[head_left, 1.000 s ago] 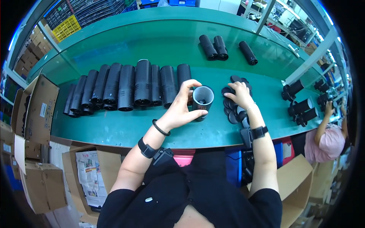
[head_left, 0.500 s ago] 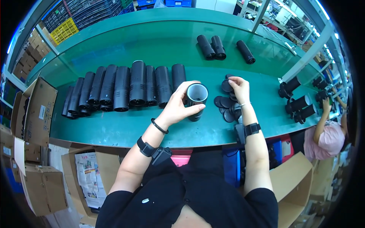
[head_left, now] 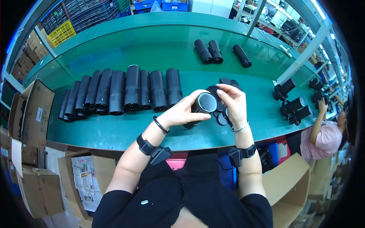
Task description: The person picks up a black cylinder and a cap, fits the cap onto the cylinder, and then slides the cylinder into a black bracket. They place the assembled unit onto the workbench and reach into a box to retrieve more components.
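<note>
My left hand (head_left: 190,110) is closed around a black cylinder (head_left: 194,122), its light-rimmed round end (head_left: 207,102) tilted up toward me. That end looks grey inside; how deep it goes I cannot tell. Just beyond it, my right hand (head_left: 234,104) pinches a thin black disc (head_left: 215,92) between thumb and fingertips. The disc is close to the cylinder's rim, and the left part of it is partly hidden. A pile of similar black discs (head_left: 222,120) lies on the green table under and behind my right hand.
A row of black ribbed cylinders (head_left: 133,89) lies to the left on the green table (head_left: 125,131). Three more (head_left: 242,56) lie beyond. Black parts (head_left: 292,106) stand at the right, near another person (head_left: 323,138). Open cardboard boxes (head_left: 287,186) flank me below the table edge.
My right hand has lifted a disc from the pile and brought it left to the cylinder. My left hand has shifted right and tilted the cylinder's end toward me.
</note>
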